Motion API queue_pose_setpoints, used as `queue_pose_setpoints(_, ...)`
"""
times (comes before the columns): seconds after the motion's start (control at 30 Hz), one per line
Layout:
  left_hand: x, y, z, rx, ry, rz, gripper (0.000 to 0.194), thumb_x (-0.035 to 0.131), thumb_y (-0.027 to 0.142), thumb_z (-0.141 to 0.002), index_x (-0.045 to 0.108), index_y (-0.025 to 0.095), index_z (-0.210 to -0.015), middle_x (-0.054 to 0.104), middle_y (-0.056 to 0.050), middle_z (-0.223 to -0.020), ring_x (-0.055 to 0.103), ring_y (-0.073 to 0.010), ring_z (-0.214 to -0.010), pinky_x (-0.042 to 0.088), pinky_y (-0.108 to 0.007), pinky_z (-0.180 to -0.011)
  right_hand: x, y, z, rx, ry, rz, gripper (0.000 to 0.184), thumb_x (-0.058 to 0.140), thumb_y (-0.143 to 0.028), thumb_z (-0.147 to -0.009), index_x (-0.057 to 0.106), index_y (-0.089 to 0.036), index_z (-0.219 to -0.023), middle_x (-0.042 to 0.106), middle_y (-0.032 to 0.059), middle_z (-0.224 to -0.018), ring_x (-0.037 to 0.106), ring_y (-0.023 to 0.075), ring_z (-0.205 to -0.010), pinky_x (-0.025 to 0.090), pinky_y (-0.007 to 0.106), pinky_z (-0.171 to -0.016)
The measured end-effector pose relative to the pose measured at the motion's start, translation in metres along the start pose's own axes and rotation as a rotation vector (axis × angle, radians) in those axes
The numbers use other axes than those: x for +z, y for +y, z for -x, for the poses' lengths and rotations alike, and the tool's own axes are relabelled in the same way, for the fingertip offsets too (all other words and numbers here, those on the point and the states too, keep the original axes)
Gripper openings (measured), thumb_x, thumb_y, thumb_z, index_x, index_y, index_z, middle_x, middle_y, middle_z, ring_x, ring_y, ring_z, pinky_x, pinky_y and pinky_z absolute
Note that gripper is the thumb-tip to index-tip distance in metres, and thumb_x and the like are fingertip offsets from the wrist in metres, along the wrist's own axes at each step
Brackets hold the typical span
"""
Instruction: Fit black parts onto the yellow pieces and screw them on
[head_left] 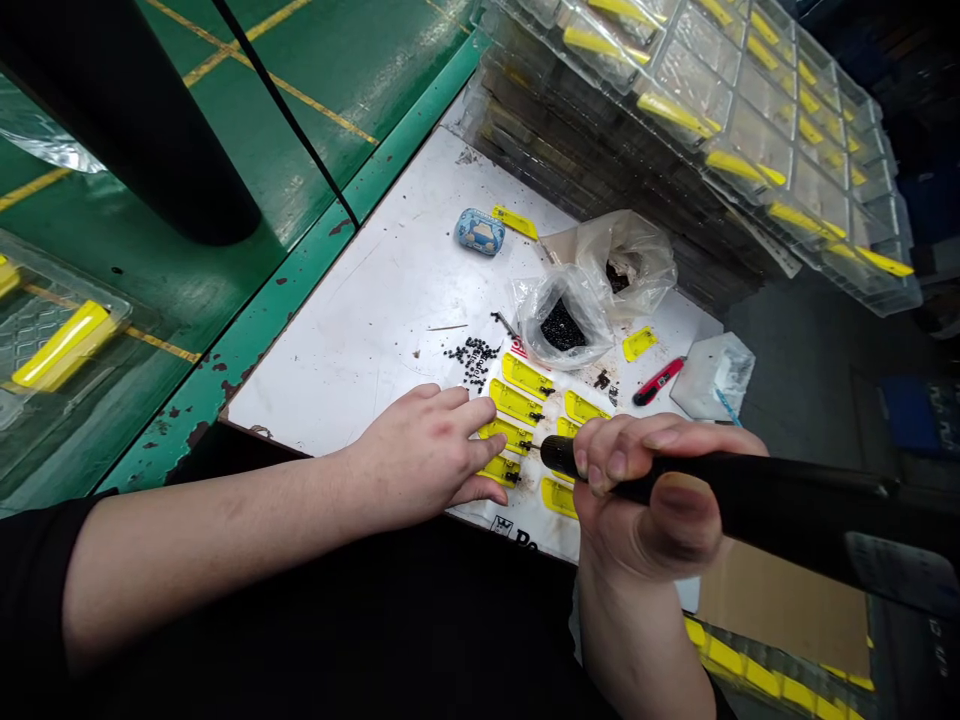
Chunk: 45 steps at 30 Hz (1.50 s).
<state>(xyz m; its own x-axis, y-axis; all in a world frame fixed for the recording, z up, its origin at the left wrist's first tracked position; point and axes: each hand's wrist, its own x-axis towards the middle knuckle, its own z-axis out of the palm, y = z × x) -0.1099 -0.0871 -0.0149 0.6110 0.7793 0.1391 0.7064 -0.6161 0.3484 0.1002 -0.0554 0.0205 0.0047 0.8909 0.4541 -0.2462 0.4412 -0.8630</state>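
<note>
My right hand (637, 490) is wrapped round a black electric screwdriver (780, 505). Its thin bit reaches the inner end of a yellow plastic part (516, 436), where a small black piece sits. My left hand (427, 455) lies over the outer ends of the same row, fingers apart and touching the yellow parts, the thumb low beside the nearest one (501, 470). Two more yellow parts, an upper one (527, 375) and one below it (516, 403), carry similar black pieces. A second row of yellow parts (583, 407) is partly hidden behind my right hand and the screwdriver.
Small black screws (472, 360) lie scattered beyond my left hand. Bags of black pieces (562, 325), a red cutter (658, 382), a blue tin (480, 231) and a whitish block (714, 372) stand around the white table (337, 330). Stacked clear trays (720, 110) rise behind.
</note>
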Motion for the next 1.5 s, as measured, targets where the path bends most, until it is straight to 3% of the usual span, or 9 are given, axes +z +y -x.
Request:
queue_pose_setpoints(0.23,0.001,-0.001,0.001,0.009,0.011,0.012,0.059,0.05,0.072,-0.109,0.079,0.026,-0.132,0.074,-0.009,-0.122,0.07,-0.0283,-0.104,0.052,-0.043,-0.081,0.004,-0.001,0.006,-0.018,0.119,0.037,0.022,0.088,-0.034,-0.088,0.072,-0.023,-0.097,0.059,-0.0072,-0.065,0.052,0.0121,-0.048,0.048,0.028,-0.048)
queue_pose_setpoints(0.73,0.003,-0.001,0.0,0.0,0.011,0.027,0.06,0.048,0.073,-0.109,0.08,0.027,-0.131,0.074,-0.01,-0.124,0.071,-0.0289,-0.108,0.052,-0.044,-0.084,0.006,-0.002,0.006,-0.016,0.131,0.105,0.021,0.086,-0.036,-0.088,0.069,-0.025,-0.094,0.057,-0.0077,-0.063,0.05,0.012,-0.046,0.046,0.028,-0.047)
queue_pose_setpoints(0.9,0.003,-0.001,0.001,0.003,0.007,0.036,0.06,0.047,0.072,-0.109,0.08,0.027,-0.131,0.074,-0.01,-0.124,0.071,-0.0289,-0.107,0.051,-0.044,-0.083,0.011,-0.003,0.004,-0.022,0.127,0.057,0.015,0.084,-0.026,-0.088,0.07,-0.023,-0.093,0.062,-0.0071,-0.064,0.053,0.0122,-0.048,0.048,0.029,-0.048)
queue_pose_setpoints(1.0,0.003,-0.002,0.001,0.008,0.013,0.029,0.06,0.048,0.073,-0.109,0.08,0.027,-0.131,0.073,-0.01,-0.123,0.07,-0.0284,-0.106,0.052,-0.044,-0.085,0.02,-0.004,0.005,-0.029,0.213,0.101,0.015,0.082,-0.019,-0.088,0.067,-0.022,-0.089,0.062,-0.0076,-0.062,0.053,0.0112,-0.045,0.05,0.029,-0.049)
queue_pose_setpoints(1.13,0.002,-0.001,0.002,0.003,0.029,0.009,0.055,0.049,0.068,-0.111,0.079,0.027,-0.132,0.073,-0.01,-0.121,0.07,-0.027,-0.102,0.052,-0.042,-0.082,0.026,-0.001,0.006,-0.017,0.33,0.125,0.018,0.083,-0.023,-0.09,0.065,-0.02,-0.084,0.063,-0.006,-0.062,0.055,0.0108,-0.047,0.049,0.028,-0.048)
queue_pose_setpoints(1.37,0.007,-0.004,0.003,0.044,0.088,-0.049,0.051,0.054,0.064,-0.111,0.078,0.024,-0.132,0.073,-0.011,-0.119,0.07,-0.027,-0.101,0.055,-0.042,-0.082,0.003,-0.006,-0.007,0.121,0.106,-0.083,0.031,0.092,-0.041,-0.085,0.075,-0.024,-0.103,0.063,-0.0076,-0.062,0.056,0.0108,-0.046,0.051,0.027,-0.049)
queue_pose_setpoints(1.5,0.01,-0.006,0.004,0.073,0.122,-0.072,0.051,0.054,0.063,-0.111,0.079,0.023,-0.132,0.074,-0.012,-0.124,0.07,-0.0273,-0.101,0.058,-0.043,-0.083,-0.015,-0.023,-0.026,0.102,0.076,-0.097,0.037,0.096,-0.049,-0.081,0.077,-0.027,-0.104,0.064,-0.0065,-0.063,0.055,0.0112,-0.046,0.05,0.028,-0.048)
